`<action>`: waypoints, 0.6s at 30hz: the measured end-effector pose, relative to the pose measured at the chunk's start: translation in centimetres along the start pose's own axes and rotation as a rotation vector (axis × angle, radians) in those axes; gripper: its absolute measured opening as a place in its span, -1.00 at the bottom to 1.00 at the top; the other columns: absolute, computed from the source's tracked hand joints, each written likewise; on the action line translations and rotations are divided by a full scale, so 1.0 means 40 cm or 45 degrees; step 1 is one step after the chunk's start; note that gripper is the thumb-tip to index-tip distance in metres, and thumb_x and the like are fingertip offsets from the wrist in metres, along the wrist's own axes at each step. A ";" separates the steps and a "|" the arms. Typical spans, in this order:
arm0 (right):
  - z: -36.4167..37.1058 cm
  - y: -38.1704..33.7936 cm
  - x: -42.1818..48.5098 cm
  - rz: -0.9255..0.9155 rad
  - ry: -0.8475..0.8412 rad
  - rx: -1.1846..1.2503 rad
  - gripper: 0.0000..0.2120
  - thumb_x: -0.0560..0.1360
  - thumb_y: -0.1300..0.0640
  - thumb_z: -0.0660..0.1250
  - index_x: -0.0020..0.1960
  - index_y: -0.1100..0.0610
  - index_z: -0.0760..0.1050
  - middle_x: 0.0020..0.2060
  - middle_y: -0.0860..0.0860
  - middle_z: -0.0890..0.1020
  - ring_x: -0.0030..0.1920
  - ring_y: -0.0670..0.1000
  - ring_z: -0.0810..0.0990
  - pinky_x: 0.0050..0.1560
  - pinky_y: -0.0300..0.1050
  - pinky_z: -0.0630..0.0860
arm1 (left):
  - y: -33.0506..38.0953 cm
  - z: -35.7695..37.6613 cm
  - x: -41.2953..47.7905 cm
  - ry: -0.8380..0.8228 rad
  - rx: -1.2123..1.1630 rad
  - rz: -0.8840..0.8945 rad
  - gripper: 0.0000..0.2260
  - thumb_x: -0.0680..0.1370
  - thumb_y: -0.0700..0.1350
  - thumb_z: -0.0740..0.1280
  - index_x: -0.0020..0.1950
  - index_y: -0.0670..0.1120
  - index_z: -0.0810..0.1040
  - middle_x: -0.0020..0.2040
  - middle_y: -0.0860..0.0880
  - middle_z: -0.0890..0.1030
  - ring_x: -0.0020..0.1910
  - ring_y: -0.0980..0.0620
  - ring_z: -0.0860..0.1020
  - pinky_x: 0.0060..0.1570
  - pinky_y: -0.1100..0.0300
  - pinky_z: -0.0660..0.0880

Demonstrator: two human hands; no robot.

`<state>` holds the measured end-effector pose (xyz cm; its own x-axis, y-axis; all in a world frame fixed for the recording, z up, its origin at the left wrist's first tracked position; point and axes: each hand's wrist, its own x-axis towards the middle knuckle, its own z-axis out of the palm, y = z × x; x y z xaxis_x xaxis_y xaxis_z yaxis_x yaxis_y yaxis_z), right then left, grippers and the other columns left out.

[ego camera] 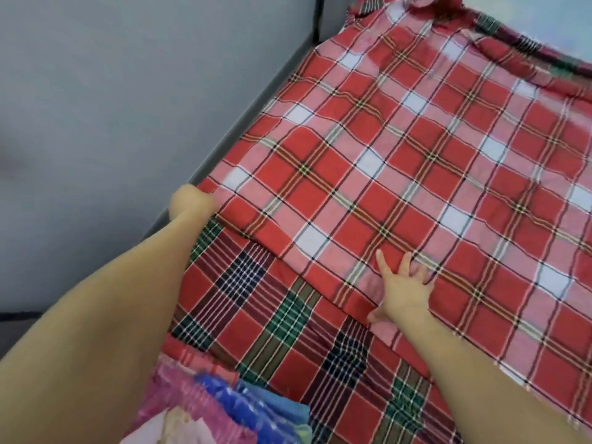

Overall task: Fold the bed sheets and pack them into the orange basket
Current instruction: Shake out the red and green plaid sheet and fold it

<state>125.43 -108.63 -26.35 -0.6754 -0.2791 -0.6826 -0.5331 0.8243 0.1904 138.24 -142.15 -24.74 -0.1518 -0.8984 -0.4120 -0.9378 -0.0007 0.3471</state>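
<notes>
Red-and-white checked cotton, spread flat: found the paler bed sheet (400, 174) lying over a darker plaid sheet (272, 315), running long from the near hem away up-right toward a bunched far end. Found the left hand (192, 203) at the hem's left corner, hard by the grey wall (128, 91), curled tight on that corner as far as could be judged, fingertips hidden. Found the right hand (403, 290) further along the same hem, pressed flat with fingers (404, 264) straight and splayed, thumb at the edge, gripping nothing. Judged the fold to turn on that hem: left corner held, right side yet to be pinched, all the cloth lying beyond the fingers. Saw no orange basket; noted only a pile of pink and blue cloths (208, 402) nearest the body.
</notes>
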 end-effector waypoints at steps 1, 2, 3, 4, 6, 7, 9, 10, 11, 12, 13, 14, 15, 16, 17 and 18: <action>0.007 -0.001 0.013 0.001 -0.009 0.016 0.32 0.15 -0.21 0.58 0.49 -0.17 -0.38 0.51 0.22 -0.25 0.48 0.37 -0.11 0.38 0.35 0.13 | -0.004 0.021 0.015 -0.014 -0.035 -0.040 -0.72 0.50 -0.15 0.34 0.11 -0.32 0.54 0.10 -0.29 0.59 0.11 -0.25 0.55 0.03 0.01 0.48; 0.012 0.002 0.032 0.007 -0.027 0.029 0.33 0.14 -0.20 0.59 0.49 -0.17 -0.39 0.50 0.22 -0.26 0.48 0.38 -0.12 0.38 0.35 0.14 | -0.004 0.048 0.034 -0.021 -0.078 -0.082 -0.71 0.48 -0.13 0.38 0.09 -0.31 0.55 0.08 -0.28 0.60 0.08 -0.24 0.56 0.01 0.01 0.49; 0.017 0.004 0.040 0.009 -0.042 0.032 0.33 0.15 -0.19 0.59 0.49 -0.17 -0.39 0.50 0.23 -0.28 0.48 0.38 -0.13 0.38 0.35 0.13 | -0.010 0.064 0.043 -0.005 -0.141 -0.132 -0.73 0.45 -0.14 0.41 0.06 -0.29 0.57 0.06 -0.27 0.61 0.06 -0.22 0.58 -0.02 0.01 0.50; 0.020 0.005 0.048 0.011 -0.056 0.032 0.33 0.15 -0.18 0.59 0.48 -0.17 -0.40 0.49 0.23 -0.30 0.48 0.38 -0.15 0.39 0.35 0.13 | -0.015 0.077 0.052 0.027 -0.209 -0.181 -0.77 0.44 -0.18 0.42 0.02 -0.28 0.57 0.03 -0.26 0.61 0.03 -0.21 0.59 -0.06 0.02 0.50; 0.025 0.009 0.059 -0.004 -0.069 0.044 0.32 0.17 -0.18 0.59 0.48 -0.17 -0.40 0.49 0.23 -0.31 0.48 0.39 -0.17 0.39 0.36 0.10 | -0.020 0.091 0.066 0.100 -0.331 -0.264 -0.84 0.42 -0.27 0.38 -0.02 -0.28 0.56 -0.02 -0.25 0.61 -0.02 -0.19 0.59 -0.14 0.05 0.49; 0.026 0.009 0.060 -0.012 -0.073 0.047 0.31 0.17 -0.17 0.58 0.48 -0.16 -0.40 0.48 0.23 -0.32 0.48 0.39 -0.17 0.39 0.36 0.09 | -0.019 0.089 0.068 0.132 -0.396 -0.284 -0.83 0.42 -0.28 0.36 -0.01 -0.29 0.56 -0.07 -0.24 0.60 -0.05 -0.17 0.59 -0.17 0.07 0.48; 0.024 0.008 0.057 -0.014 -0.093 0.053 0.31 0.18 -0.17 0.58 0.49 -0.16 -0.40 0.48 0.23 -0.32 0.47 0.39 -0.17 0.39 0.36 0.08 | -0.011 0.075 0.067 0.166 -0.604 -0.293 -0.83 0.41 -0.25 0.37 -0.03 -0.26 0.59 -0.15 -0.23 0.60 -0.10 -0.13 0.61 -0.13 0.02 0.56; 0.018 0.011 0.048 -0.010 -0.110 0.067 0.30 0.19 -0.17 0.58 0.49 -0.16 -0.40 0.48 0.23 -0.32 0.48 0.39 -0.17 0.39 0.36 0.09 | -0.003 0.059 0.057 0.169 -0.725 -0.250 -0.85 0.41 -0.22 0.38 -0.05 -0.22 0.61 -0.14 -0.24 0.62 -0.13 -0.10 0.61 -0.07 -0.03 0.59; 0.002 0.012 0.036 -0.005 -0.125 0.092 0.29 0.20 -0.16 0.58 0.49 -0.17 -0.39 0.49 0.23 -0.32 0.48 0.38 -0.17 0.40 0.35 0.09 | 0.017 0.032 0.030 0.165 -0.820 -0.157 -0.86 0.43 -0.19 0.39 -0.03 -0.19 0.62 -0.13 -0.22 0.64 -0.17 -0.06 0.59 -0.03 -0.02 0.58; -0.013 0.016 0.025 -0.002 -0.137 0.126 0.26 0.22 -0.15 0.57 0.49 -0.17 -0.37 0.49 0.23 -0.30 0.48 0.38 -0.15 0.40 0.34 0.10 | 0.043 0.004 -0.006 0.154 -0.900 -0.018 -0.87 0.47 -0.18 0.38 -0.01 -0.16 0.62 -0.15 -0.17 0.64 -0.21 0.00 0.56 -0.02 0.04 0.56; -0.025 0.022 0.015 -0.013 -0.153 0.187 0.20 0.26 -0.15 0.55 0.51 -0.16 -0.32 0.51 0.22 -0.24 0.49 0.36 -0.10 0.41 0.29 0.13 | 0.066 -0.016 -0.053 0.112 -0.975 0.129 -0.88 0.49 -0.19 0.38 0.01 -0.15 0.61 -0.17 -0.11 0.63 -0.23 0.06 0.54 -0.03 0.11 0.53; -0.060 0.021 -0.012 -0.049 -0.137 0.310 0.12 0.30 -0.15 0.52 0.54 -0.13 -0.22 0.53 0.21 -0.13 0.49 0.31 0.01 0.42 0.21 0.18 | 0.098 -0.060 -0.114 0.053 -1.064 0.295 -0.89 0.51 -0.21 0.37 0.02 -0.13 0.59 -0.16 -0.06 0.61 -0.21 0.10 0.53 -0.02 0.17 0.51; -0.088 0.018 -0.035 -0.085 -0.111 0.555 0.01 0.34 -0.13 0.50 0.55 -0.05 -0.07 0.52 0.19 0.04 0.47 0.24 0.17 0.40 0.11 0.25 | 0.123 -0.093 -0.180 -0.019 -1.108 0.453 -0.88 0.51 -0.25 0.37 0.03 -0.11 0.58 -0.11 -0.02 0.60 -0.17 0.13 0.54 0.02 0.22 0.49; -0.131 0.010 -0.072 -0.118 -0.064 0.914 -0.13 0.37 -0.11 0.48 0.53 0.03 0.12 0.48 0.13 0.23 0.40 0.16 0.33 0.33 0.03 0.33 | 0.146 -0.127 -0.239 -0.083 -1.102 0.609 -0.85 0.50 -0.28 0.37 0.02 -0.09 0.58 -0.04 0.02 0.60 -0.09 0.15 0.56 0.08 0.24 0.48; -0.169 -0.003 -0.109 -0.143 0.004 1.302 -0.27 0.37 -0.13 0.47 0.43 0.06 0.31 0.39 0.08 0.38 0.30 0.10 0.45 0.26 0.00 0.40 | 0.162 -0.153 -0.296 -0.146 -1.058 0.760 -0.81 0.49 -0.31 0.37 -0.02 -0.04 0.58 0.01 0.08 0.60 -0.01 0.18 0.56 0.14 0.26 0.46; -0.217 -0.010 -0.160 -0.168 0.104 1.645 -0.40 0.34 -0.18 0.46 0.30 0.03 0.45 0.30 0.05 0.50 0.21 0.05 0.52 0.22 -0.01 0.45 | 0.179 -0.185 -0.356 -0.210 -1.003 0.899 -0.76 0.48 -0.33 0.38 -0.06 0.02 0.59 0.04 0.17 0.58 0.06 0.26 0.54 0.20 0.31 0.42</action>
<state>125.54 -111.44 -15.95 -0.7090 -0.3856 -0.5905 0.2446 0.6509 -0.7187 135.99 -132.62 -10.14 -0.6770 -0.7359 0.0062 -0.1648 0.1598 0.9733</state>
